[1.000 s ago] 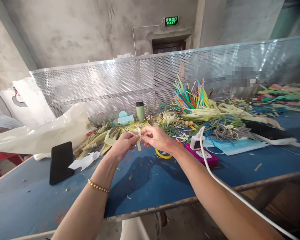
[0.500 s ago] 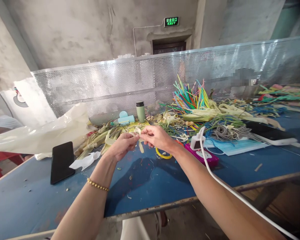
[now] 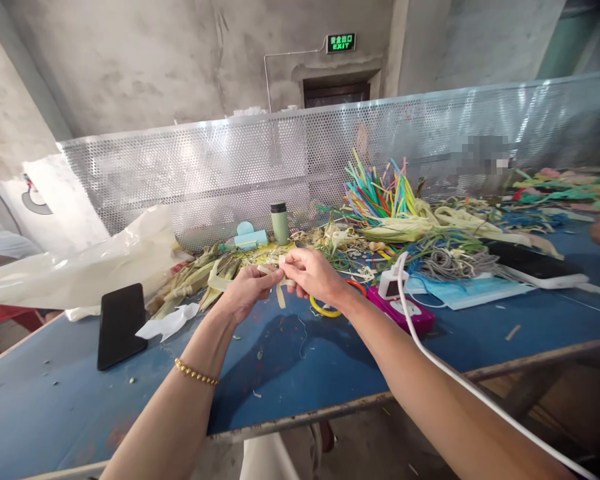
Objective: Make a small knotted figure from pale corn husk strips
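Observation:
Both hands meet above the blue table [image 3: 330, 373], fingers pinched round a pale, flat strip that looks like corn husk [image 3: 281, 296]. My left hand [image 3: 247, 292] grips it from the left, thumb against the fingers. From the right, my right hand [image 3: 313, 272] pinches the same strip close by, fingertips touching or nearly touching the left ones. One end of the strip dangles below the fingers; the rest is mostly hidden by them. A yellow ring [image 3: 324, 309] lies under my right wrist, and dried husks [image 3: 193, 280] lie left of my left hand.
A black phone [image 3: 123, 327] and white scrap [image 3: 169, 323] lie at left. Behind stand a green bottle [image 3: 280, 225] and colourful sticks [image 3: 380, 193]. At right are a magenta box [image 3: 405, 310], white cable [image 3: 420, 343], cord bundle [image 3: 450, 257] and face mask [image 3: 475, 292].
The hands stay together on the strip, with slight finger shifts; a pale piece now shows more above the left fingers. The whole view has shifted a little.

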Action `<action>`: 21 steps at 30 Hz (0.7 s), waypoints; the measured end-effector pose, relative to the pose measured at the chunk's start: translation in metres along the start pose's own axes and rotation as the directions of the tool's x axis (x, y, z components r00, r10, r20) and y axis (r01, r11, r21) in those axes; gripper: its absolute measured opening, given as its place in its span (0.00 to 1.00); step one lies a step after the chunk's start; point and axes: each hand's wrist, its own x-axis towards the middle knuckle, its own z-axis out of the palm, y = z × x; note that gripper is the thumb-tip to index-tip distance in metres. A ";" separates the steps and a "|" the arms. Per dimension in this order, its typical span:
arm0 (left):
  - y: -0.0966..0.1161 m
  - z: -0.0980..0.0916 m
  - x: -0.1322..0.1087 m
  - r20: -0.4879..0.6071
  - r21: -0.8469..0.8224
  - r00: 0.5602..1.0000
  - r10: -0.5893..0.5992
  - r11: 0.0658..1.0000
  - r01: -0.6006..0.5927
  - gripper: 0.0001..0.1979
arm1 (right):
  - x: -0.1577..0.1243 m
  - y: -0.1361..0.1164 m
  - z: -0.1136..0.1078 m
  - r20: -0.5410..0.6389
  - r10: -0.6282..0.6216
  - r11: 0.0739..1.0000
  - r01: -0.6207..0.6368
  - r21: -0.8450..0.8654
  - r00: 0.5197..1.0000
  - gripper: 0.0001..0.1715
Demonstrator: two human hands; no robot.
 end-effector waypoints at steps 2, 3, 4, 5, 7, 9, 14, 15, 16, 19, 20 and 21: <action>0.001 0.001 0.000 0.018 0.009 1.000 0.011 1.000 -0.012 0.22 | -0.001 -0.002 0.001 -0.005 0.002 1.000 -0.002 -0.014 1.000 0.12; 0.002 0.001 -0.001 0.025 0.017 1.000 0.014 1.000 -0.014 0.22 | -0.001 -0.002 0.002 -0.007 0.007 1.000 -0.007 -0.020 1.000 0.11; 0.003 0.002 -0.001 0.030 0.024 0.999 0.015 1.000 -0.016 0.22 | -0.002 -0.003 0.003 -0.010 0.011 1.000 -0.011 -0.026 1.000 0.11; 0.003 0.002 -0.001 0.033 0.029 0.999 0.014 0.999 -0.015 0.22 | -0.002 -0.003 0.004 -0.014 0.013 0.999 -0.013 -0.033 1.000 0.11; 0.004 0.002 -0.002 0.044 0.039 0.999 0.012 0.999 -0.014 0.22 | -0.003 -0.003 0.006 -0.026 0.003 0.999 -0.004 -0.053 1.000 0.11; 0.004 0.002 -0.002 0.067 0.047 0.998 0.010 0.999 -0.013 0.21 | -0.004 -0.002 0.007 -0.043 -0.017 0.997 0.014 -0.072 0.999 0.11; 0.004 0.002 -0.003 0.073 0.049 0.997 -0.015 0.999 0.011 0.18 | -0.004 0.001 0.009 -0.093 -0.049 0.993 0.039 -0.116 0.994 0.12; 0.003 0.002 -0.003 0.077 0.048 0.997 -0.020 0.999 0.017 0.17 | -0.004 0.001 0.009 -0.095 -0.050 0.991 0.038 -0.125 0.994 0.11; 0.003 0.001 -0.003 0.087 0.046 0.996 -0.024 0.999 0.020 0.16 | -0.004 0.001 0.008 -0.099 -0.049 0.990 0.035 -0.136 0.994 0.11; 0.001 -0.002 -0.003 0.090 -0.002 0.995 -0.039 0.999 0.039 0.17 | -0.003 0.001 0.008 -0.111 -0.050 0.989 0.034 -0.143 0.993 0.09; 0.000 -0.002 -0.003 0.094 -0.025 0.994 -0.048 0.998 0.050 0.17 | -0.003 0.000 0.008 -0.117 -0.052 0.990 0.036 -0.137 0.992 0.09; 0.000 -0.003 -0.003 0.102 -0.049 0.993 -0.057 0.997 0.062 0.16 | -0.003 0.000 0.008 -0.122 -0.054 0.991 0.038 -0.127 0.991 0.09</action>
